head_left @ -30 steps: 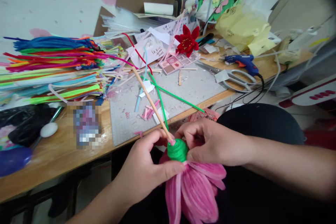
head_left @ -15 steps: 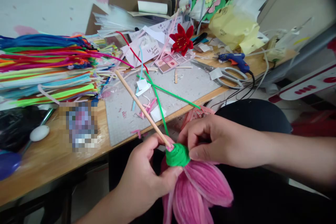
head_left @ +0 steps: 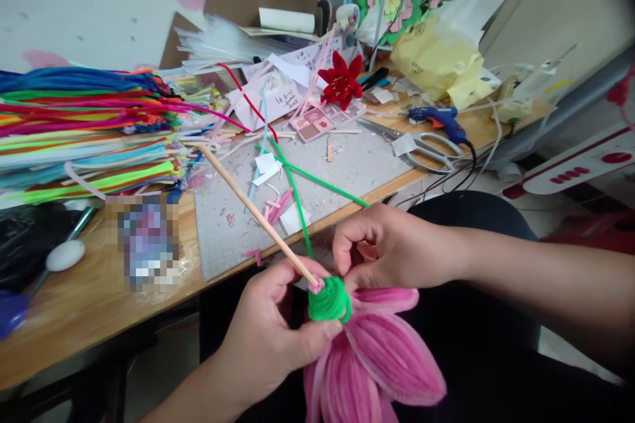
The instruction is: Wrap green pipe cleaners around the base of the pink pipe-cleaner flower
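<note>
The left hand (head_left: 270, 330) grips the tightly wound, fuzzy green base (head_left: 328, 301) between thumb and fingers; the right hand (head_left: 389, 251) is closed in a pinch against the base's right edge, and whether a strand lies between its fingertips cannot be told. The base belongs to a single large artificial flower with plush pink petals (head_left: 397, 357), held head down over the lap, just in front of the worktop (head_left: 89, 330); at least three petals show, and the full number is hidden. One slim, round wooden stick (head_left: 248, 203) projects from the base, up and to the left across the worktop. Judged by appearance, the assembly is light; the petals are soft and easily crushed, the stick stiff. Take hold at the firm base or the stick, not the petals. On the grey cutting mat (head_left: 223, 231) beyond, two long fuzzy green stems (head_left: 297, 201) cross, and one fuzzy red stem (head_left: 251, 99) meets them. Further out are one red plush flower (head_left: 341, 80), one pair of silver scissors (head_left: 384, 130) and one blue glue gun (head_left: 449, 124). The multicoloured bundled stems (head_left: 89, 125) at left overlap too closely to count.
</note>
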The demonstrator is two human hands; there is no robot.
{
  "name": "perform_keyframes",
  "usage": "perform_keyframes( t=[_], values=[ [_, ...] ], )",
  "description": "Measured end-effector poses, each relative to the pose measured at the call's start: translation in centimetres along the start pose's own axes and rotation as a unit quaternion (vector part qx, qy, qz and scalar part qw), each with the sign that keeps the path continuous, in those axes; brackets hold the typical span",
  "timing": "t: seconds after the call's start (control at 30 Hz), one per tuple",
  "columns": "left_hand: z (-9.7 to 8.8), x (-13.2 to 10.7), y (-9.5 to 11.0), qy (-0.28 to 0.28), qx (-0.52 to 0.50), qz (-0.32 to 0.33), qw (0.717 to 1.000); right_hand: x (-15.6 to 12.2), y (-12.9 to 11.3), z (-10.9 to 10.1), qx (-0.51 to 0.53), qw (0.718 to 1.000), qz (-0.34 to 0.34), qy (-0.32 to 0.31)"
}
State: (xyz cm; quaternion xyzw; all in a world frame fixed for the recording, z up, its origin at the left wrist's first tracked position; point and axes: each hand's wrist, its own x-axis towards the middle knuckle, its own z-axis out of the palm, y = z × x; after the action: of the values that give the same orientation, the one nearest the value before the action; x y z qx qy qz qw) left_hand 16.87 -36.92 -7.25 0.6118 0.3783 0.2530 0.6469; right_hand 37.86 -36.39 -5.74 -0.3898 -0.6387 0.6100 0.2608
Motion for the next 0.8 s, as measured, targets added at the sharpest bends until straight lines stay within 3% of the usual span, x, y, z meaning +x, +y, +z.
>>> perform_keyframes(
  t=[0.27,0.57,0.7,0.8],
  values=[
    [-1.5,0.2,-0.7,-0.021,-0.015,-0.008,1.0,0.3,-0.2,-1.4,-0.055,0.992,-0.096,-0.06],
    [-1.8,0.5,-0.3,-0.014,-0.006,0.003,1.0,0.5,-1.0,-0.6,-0.073,0.993,-0.093,-0.025],
    [-1.7,0.4,-0.8,-0.008,0.004,-0.004,1.0,0.1,-1.5,-0.3,-0.185,0.967,-0.172,-0.038],
    [-1.8,0.3,-1.1,-0.013,-0.01,-0.027,0.999,-0.2,-1.8,-0.1,-0.259,0.944,-0.193,-0.072]
  ],
)
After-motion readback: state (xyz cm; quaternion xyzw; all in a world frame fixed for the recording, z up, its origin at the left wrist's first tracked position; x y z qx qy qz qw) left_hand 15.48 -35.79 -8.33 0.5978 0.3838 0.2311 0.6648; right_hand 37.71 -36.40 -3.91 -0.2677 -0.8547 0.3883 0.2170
